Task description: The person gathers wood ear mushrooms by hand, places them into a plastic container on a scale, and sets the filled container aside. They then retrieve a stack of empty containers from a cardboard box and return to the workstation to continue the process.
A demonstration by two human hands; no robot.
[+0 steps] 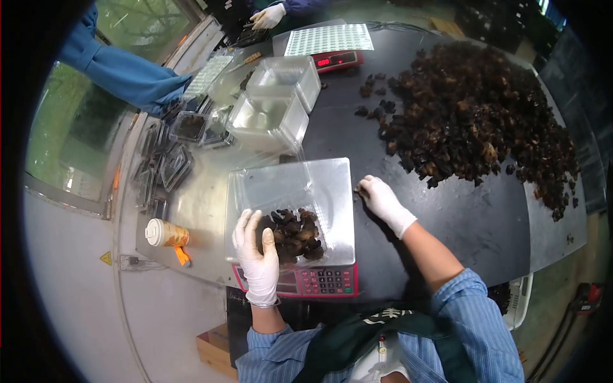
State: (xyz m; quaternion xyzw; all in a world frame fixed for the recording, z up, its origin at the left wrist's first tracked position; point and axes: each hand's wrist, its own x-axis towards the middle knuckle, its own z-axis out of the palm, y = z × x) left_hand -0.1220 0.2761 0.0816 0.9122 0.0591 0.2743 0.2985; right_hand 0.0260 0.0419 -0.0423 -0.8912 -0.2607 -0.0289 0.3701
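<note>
My left hand [257, 252], in a white glove, rests at the left side of a clear plastic container on the red scale [335, 191], thumb and fingers apart around its edge. Dark brown, wrinkled pieces like wood-ear mushroom [295, 235] fill the container's near part, and its clear lid [271, 179] stands open on the far side. To the right of the scale, my right hand [383, 203], also gloved, is over the dark tabletop [440, 236] with its fingertips pinched together; a tiny bit of something shows at the tips, too small to name.
A large heap of dark pieces [472, 115] covers the right back. Stacked clear containers [271, 118], a second scale [337, 60] and a label sheet [329, 39] stand farther back. Filled packs [175, 166] and a cup [167, 233] are left. A co-worker's gloved hand [268, 16] shows at the top.
</note>
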